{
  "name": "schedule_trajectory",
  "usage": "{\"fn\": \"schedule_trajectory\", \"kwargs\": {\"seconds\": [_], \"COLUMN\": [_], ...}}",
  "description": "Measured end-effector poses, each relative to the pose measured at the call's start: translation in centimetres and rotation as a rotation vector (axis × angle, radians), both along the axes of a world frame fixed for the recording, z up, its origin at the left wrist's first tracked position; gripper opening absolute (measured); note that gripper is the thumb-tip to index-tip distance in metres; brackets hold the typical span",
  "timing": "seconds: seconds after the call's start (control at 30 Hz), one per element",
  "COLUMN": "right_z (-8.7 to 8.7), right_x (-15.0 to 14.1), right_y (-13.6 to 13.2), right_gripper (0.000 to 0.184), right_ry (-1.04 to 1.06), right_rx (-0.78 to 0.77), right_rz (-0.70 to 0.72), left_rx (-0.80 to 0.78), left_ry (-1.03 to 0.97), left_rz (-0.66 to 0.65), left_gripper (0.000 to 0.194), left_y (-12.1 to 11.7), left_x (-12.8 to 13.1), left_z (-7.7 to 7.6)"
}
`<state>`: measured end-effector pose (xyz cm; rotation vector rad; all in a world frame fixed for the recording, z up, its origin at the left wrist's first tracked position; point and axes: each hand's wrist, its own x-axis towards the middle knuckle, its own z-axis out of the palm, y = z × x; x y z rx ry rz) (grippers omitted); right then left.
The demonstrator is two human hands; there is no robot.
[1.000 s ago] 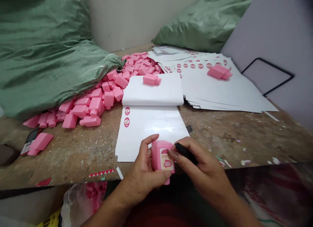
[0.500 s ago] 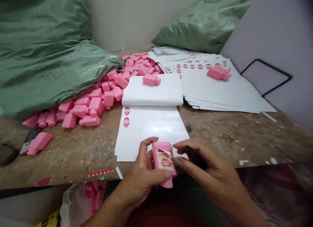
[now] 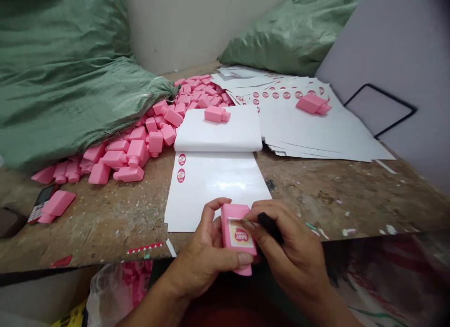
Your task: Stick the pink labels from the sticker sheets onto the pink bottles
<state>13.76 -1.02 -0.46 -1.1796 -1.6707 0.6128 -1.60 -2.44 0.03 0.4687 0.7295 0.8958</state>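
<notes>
My left hand (image 3: 200,256) is closed around a small pink plastic bottle (image 3: 239,210), its neck pointing down toward me. A white-bordered label (image 3: 242,239) with a pink "BABY" emblem lies on the bottle's upward face. My right hand (image 3: 295,247) keeps a black-handled tool (image 3: 270,227) tucked in its grip; the working end is hidden. Its thumb and forefinger press at the label's upper edge. Beneath and beyond the hands lies a sticker sheet (image 3: 214,191) with two oval stickers at its left side and its far part folded over.
Pink bottles are heaped (image 3: 137,148) at the left, by a green sack (image 3: 70,92). Sheets of stickers (image 3: 309,134) are stacked at the right, a bottle on top. A keypad phone (image 3: 44,200) lies far left. The table's front edge runs just below my hands.
My right thumb and forefinger have moved left onto the label's upper edge. A raised, folded label corner now lies flatter. The left hand and bottle have shifted slightly right.
</notes>
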Motion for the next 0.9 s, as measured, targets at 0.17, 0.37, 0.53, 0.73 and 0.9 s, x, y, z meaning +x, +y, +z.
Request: {"fn": "schedule_trajectory", "kwargs": {"seconds": [0.17,0.37,0.53,0.73,0.9], "right_z": [0.7,-0.1,0.4,0.7,1.0], "right_x": [-0.6,1.0,2.1,1.4,1.2], "right_y": [0.0,0.6,0.8,1.0,1.3], "right_gripper": [0.016,0.038,0.024,0.017,0.012], "right_ry": [0.206,0.431,0.253,0.305,0.26], "right_rx": [-0.268,-0.433,-0.461,-0.585,-0.531], "right_rz": [0.046,0.03,0.12,0.145,0.192], "left_rx": [-0.014,-0.027,-0.036,0.045,0.072], "left_ry": [-0.02,-0.003,0.013,0.099,0.144], "left_rz": [0.008,0.044,0.059,0.058,0.037], "left_gripper": [0.082,0.081,0.078,0.078,0.079], "left_y": [0.1,0.3,0.5,0.3,0.1], "left_x": [-0.1,-0.6,-0.6,-0.2,0.0], "left_z": [-0.3,-0.1,0.4,0.1,-0.1]}}
